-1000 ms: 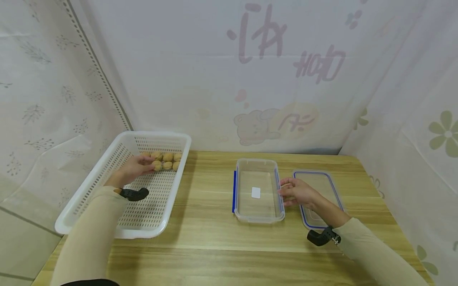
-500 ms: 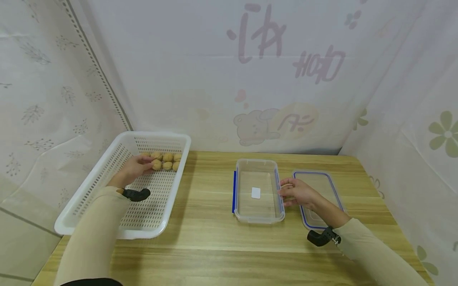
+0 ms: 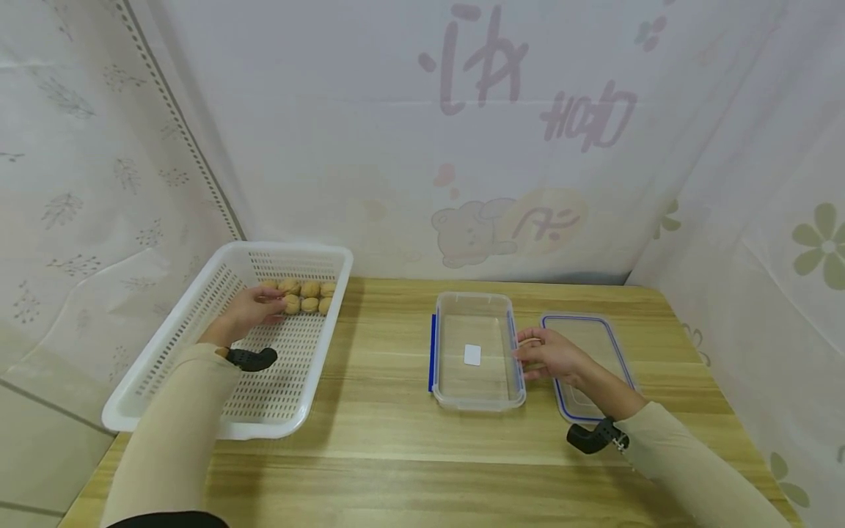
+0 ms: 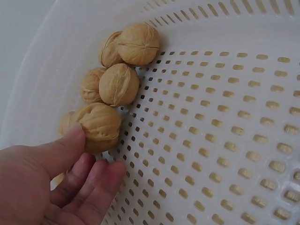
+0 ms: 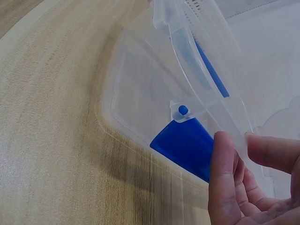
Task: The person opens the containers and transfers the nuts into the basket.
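Note:
In the head view, my left hand (image 3: 247, 312) reaches into a white basket (image 3: 306, 392), at the left end of a cluster of walnuts (image 3: 309, 305). The left wrist view has the thumb tip on the nearest walnut (image 4: 99, 124), the other fingertips along its lower edge, not wrapped around it. My right hand (image 3: 551, 357) touches the right side of a clear plastic container (image 3: 472, 402), which lacks its cover. Seen from the right wrist, its loosely bent fingers rest at the rim and beside a blue latch (image 5: 185, 145).
A clear lid (image 3: 587, 330) with a blue seal lies on the wooden table (image 3: 396, 440), partly under the right forearm. Inside the container a white square label (image 3: 472, 356) shows. A printed white curtain (image 3: 370, 147) encloses the back and sides.
My left forearm has shifted very slightly to the right. Both hands otherwise stay where they were, and the walnuts, container and lid keep their places.

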A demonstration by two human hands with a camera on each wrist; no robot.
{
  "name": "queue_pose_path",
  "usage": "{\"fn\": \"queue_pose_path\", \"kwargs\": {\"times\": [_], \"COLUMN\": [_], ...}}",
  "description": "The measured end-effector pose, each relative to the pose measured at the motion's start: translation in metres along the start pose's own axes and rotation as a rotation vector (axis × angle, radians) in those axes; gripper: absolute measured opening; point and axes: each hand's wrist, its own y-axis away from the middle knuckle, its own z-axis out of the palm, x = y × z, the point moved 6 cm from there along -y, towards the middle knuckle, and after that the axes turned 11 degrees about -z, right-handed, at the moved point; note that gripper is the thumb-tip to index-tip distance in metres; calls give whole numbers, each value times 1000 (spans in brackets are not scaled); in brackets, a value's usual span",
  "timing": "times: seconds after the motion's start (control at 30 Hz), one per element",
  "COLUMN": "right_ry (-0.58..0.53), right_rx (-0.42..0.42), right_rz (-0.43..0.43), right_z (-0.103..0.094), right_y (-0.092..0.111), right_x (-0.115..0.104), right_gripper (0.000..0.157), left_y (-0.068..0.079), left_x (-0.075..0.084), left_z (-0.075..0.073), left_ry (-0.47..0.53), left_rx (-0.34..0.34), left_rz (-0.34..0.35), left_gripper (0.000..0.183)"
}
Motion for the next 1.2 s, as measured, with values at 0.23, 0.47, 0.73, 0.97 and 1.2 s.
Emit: {"fn": "queue_pose_path", "kwargs": {"times": [0.23, 0.47, 0.73, 0.97, 1.2], "right_ry": [-4, -10, 37, 142, 301], "right_rx": [-7, -3, -1, -16, 36], "right_rz": [-3, -3, -11, -16, -50], "right_z": [0, 1, 0, -6, -26], "right_y": [-1, 0, 2, 4, -1], "right_x": [-1, -2, -2, -10, -36], "right_gripper": [39, 40, 38, 42, 46], "left_y": [-3, -1, 7, 13, 14], "left_x": [-3, -2, 12, 47, 95], "left_z": [-1, -1, -9, -14, 1], "left_ry": [13, 14, -90, -129, -167], "left_rx": [-1, -18, 36, 112, 125], "left_rz": [1, 14, 29, 94, 135], "left_gripper": [53, 54, 53, 56, 60]}}
